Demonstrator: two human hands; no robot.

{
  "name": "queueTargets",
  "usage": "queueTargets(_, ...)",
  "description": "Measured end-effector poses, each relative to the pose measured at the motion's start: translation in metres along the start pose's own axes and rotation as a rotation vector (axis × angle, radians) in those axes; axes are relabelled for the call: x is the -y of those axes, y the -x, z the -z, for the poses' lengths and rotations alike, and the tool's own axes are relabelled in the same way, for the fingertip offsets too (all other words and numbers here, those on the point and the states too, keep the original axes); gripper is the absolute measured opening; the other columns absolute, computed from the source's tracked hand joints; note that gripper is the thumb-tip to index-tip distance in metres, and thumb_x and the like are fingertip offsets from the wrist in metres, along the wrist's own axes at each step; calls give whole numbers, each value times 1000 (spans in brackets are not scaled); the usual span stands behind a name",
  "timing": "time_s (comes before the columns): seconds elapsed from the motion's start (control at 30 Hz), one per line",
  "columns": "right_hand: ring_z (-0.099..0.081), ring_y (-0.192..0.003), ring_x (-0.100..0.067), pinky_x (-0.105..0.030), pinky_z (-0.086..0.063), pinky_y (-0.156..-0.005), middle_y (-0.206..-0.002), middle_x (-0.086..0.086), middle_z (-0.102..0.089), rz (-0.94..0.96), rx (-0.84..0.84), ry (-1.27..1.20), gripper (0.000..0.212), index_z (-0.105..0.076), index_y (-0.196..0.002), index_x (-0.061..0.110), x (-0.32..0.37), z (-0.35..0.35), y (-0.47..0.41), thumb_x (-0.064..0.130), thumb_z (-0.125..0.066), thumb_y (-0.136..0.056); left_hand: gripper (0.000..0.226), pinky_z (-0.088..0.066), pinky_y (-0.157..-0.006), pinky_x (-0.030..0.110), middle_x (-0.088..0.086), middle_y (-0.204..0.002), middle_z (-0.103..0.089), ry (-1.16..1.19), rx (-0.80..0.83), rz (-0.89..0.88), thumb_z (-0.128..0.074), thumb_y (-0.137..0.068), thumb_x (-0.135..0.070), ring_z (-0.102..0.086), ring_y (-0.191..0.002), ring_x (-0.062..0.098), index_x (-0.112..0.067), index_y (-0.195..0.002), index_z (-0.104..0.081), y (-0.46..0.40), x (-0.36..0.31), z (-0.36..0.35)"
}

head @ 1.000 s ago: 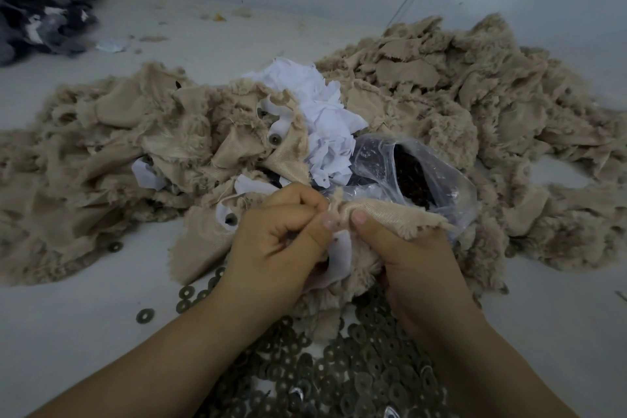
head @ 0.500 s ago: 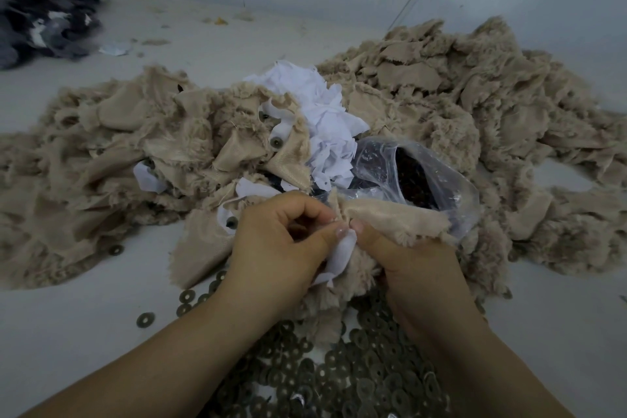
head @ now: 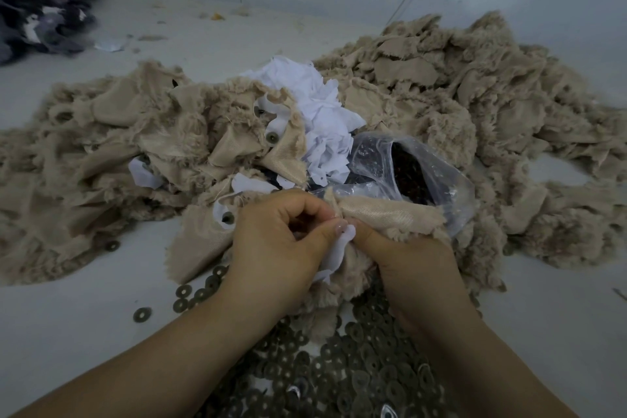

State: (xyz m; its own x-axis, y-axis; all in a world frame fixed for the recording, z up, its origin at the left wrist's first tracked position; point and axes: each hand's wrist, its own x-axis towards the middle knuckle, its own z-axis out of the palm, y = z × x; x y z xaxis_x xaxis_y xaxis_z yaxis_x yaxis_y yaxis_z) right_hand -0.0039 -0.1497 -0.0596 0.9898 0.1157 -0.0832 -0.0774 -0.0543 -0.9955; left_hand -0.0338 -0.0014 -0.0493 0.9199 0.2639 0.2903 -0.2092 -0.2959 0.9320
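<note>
A beige furry fabric piece (head: 383, 217) is held up in the middle of the view, its woven back turned toward me. My left hand (head: 281, 241) has its fingers curled and pinches the piece's left edge, where a small white patch (head: 342, 248) hangs down. My right hand (head: 407, 261) grips the same piece from below and to the right, its thumb tip meeting my left thumb. Whatever lies between the fingertips is hidden.
A heap of dark metal washers (head: 339, 370) lies just in front of me. Behind my hands sit a clear plastic bag (head: 427, 173) with dark bits, white scraps (head: 319, 119), and beige fabric piles left (head: 101, 146) and right (head: 492, 105). Dark cloth (head: 37, 10) is far left.
The white patch has come into view, hanging below my thumbs. The fabric piece shifted slightly in my hands; both hands stay in the same place.
</note>
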Motion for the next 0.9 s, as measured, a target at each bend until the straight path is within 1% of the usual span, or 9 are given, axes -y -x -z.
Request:
queueTargets(0.07, -67, -54, -5, -16, -52, -50, -58, 4, -71, -28, 15, -103, 24, -75, -58, 16, -2, 1, -1, 16, -77, -82, 13, -53, -53, 21, -1, -65, -71, 65, 9, 69, -84, -75, -15, -65, -57, 9, -20, -69, -73, 0, 0, 0)
queueTargets(0.17, -75, -71, -15, -25, -59, -60, -75, -5, -77, -158, 84, -292, 7, -79, -69, 15, -2, -2, -1, 22, -80, -67, 15, -57, -57, 29, 8, -68, -72, 215, 32, 162, -84, -67, -22, -67, -61, 20, -12, -69, -73, -2, 1, 1)
queueTargets(0.23, -76, -88, -28, -39, -62, -75, -93, -13, -78, -193, 126, -352, 41, -79, -90, 5, -2, -2, -2, 28, -80, -56, 18, -60, -63, 34, 14, -71, -73, 311, 28, 214, -81, -64, -22, -69, -66, 28, -6, -70, -73, -3, 3, 3)
queueTargets(0.3, -75, -92, -32, -44, -62, -80, -98, -16, -77, -172, 133, -374, 49, -78, -95, 2, 0, -4, -2, 29, -81, -54, 21, -61, -66, 36, 15, -72, -73, 311, 27, 205, -81, -65, -22, -70, -69, 33, -3, -72, -74, -3, 4, 5)
queueTargets(0.43, -74, -94, -33, -43, -62, -79, -101, -17, -76, -193, 174, -409, 51, -77, -96, 0, -1, -3, -4, 28, -83, -54, 19, -60, -67, 33, 14, -72, -74, 303, 33, 195, -79, -64, -25, -71, -71, 31, -7, -71, -76, -4, 5, 5)
queueTargets(0.57, -75, -90, -32, -42, -61, -77, -97, -17, -77, -286, 162, -367, 52, -80, -85, 3, -6, -3, -6, 36, -85, -45, 12, -59, -68, 35, 12, -73, -74, 329, 49, 234, -76, -66, -28, -71, -71, 28, -16, -69, -77, -2, 6, 4)
queueTargets(0.67, -75, -90, -34, -44, -60, -78, -98, -17, -77, -297, 148, -370, 57, -80, -87, 4, -8, -4, -7, 38, -86, -42, 5, -57, -65, 32, 9, -70, -73, 292, 33, 233, -76, -73, -21, -69, -67, 22, -18, -68, -77, -1, 4, 3)
queueTargets(0.8, -75, -87, -36, -41, -62, -69, -95, -21, -76, -232, 143, -406, 49, -79, -89, 0, -5, -4, -4, 30, -84, -50, 15, -55, -57, 25, -1, -63, -70, 73, -8, 84, -78, -81, -13, -66, -59, 15, -17, -67, -73, 2, 3, 1)
queueTargets(0.9, -75, -89, -37, -49, -62, -76, -97, -21, -76, -158, 124, -388, 56, -76, -98, -3, -1, -5, -2, 29, -82, -52, 20, -48, -49, 18, -3, -59, -66, -20, -50, 8, -78, -83, -13, -60, -52, 7, -18, -65, -69, 3, 1, -2)
